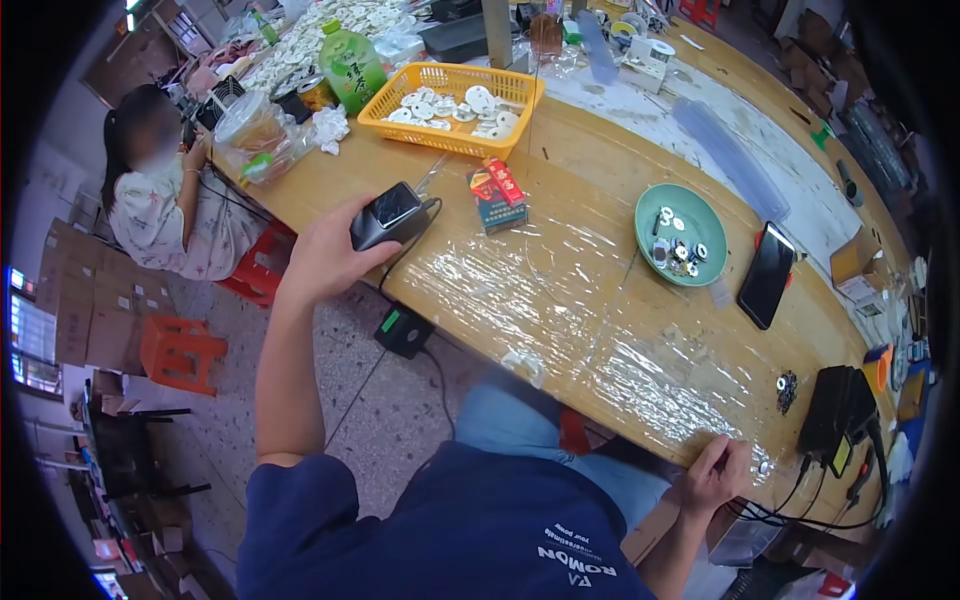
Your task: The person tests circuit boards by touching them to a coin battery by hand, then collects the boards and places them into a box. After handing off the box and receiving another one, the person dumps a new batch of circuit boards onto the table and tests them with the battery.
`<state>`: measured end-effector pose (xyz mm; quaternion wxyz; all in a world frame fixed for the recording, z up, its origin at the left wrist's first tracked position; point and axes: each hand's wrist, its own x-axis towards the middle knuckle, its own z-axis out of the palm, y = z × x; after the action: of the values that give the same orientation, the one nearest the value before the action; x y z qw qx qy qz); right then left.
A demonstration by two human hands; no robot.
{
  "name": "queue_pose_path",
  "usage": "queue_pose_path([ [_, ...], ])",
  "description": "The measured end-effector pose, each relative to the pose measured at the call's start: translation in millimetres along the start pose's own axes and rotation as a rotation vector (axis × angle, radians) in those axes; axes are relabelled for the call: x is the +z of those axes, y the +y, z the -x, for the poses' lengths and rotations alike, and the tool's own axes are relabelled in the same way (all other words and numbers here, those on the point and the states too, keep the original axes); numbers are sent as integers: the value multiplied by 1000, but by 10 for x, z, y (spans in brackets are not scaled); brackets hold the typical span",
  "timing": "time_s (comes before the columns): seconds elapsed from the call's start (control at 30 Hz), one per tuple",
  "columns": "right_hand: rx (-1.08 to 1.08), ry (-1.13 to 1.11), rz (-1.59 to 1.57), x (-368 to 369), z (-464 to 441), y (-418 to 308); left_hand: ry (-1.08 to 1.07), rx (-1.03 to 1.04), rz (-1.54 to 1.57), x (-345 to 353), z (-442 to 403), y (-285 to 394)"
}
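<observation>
My left hand (328, 247) is wrapped round a small black box-shaped device (390, 216) with a dark glossy screen, at the table's left front edge. A black cable runs from it. My right hand (718, 474) rests at the front edge with its fingers curled; whatever they hold, if anything, is hidden. Just beside that hand lies a small round metal piece (764, 467). Right of the device stands a red and dark green packet (497, 197). Further right, a green plate (650, 252) bears several small round parts, and a black phone (767, 275) lies beside it.
A yellow basket (440, 139) of white discs stands at the back, beside a green bottle (350, 68). Clear film covers part of the wooden table (590, 330). A black power box (836, 410) with cables sits right. Another person (165, 215) sits at left.
</observation>
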<state>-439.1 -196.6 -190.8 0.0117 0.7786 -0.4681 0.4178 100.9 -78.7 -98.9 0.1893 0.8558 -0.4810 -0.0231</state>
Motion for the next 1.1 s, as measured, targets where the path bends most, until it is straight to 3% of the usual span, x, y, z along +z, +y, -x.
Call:
queue_pose_path([
  [0.43,-52,11,4,-11,16,30,-217,96,165,-317,-172,-678],
  [0.5,-33,-4,10,-14,25,30,-97,245,-73,-323,-168,-615],
  [0.63,-29,2,6,-16,26,8,-158,197,-100,-372,-126,-445],
  [0.73,-50,13,19,-1,-17,-30,-216,296,-196,-416,-131,-367],
  [0.8,-70,21,23,-12,-11,-33,-127,456,-450,-383,-127,-298],
  [0.83,-68,18,20,-9,-3,-18,-128,458,-449,-339,-120,-255],
  [0.9,-64,20,16,1,-8,-12,16,698,-552,-243,-121,-180],
  [1.0,-60,28,15,-10,0,-13,85,870,-547,-154,-114,-153],
  [1.1,-42,12,9,-21,10,-10,115,822,-432,-109,-146,-234],
])
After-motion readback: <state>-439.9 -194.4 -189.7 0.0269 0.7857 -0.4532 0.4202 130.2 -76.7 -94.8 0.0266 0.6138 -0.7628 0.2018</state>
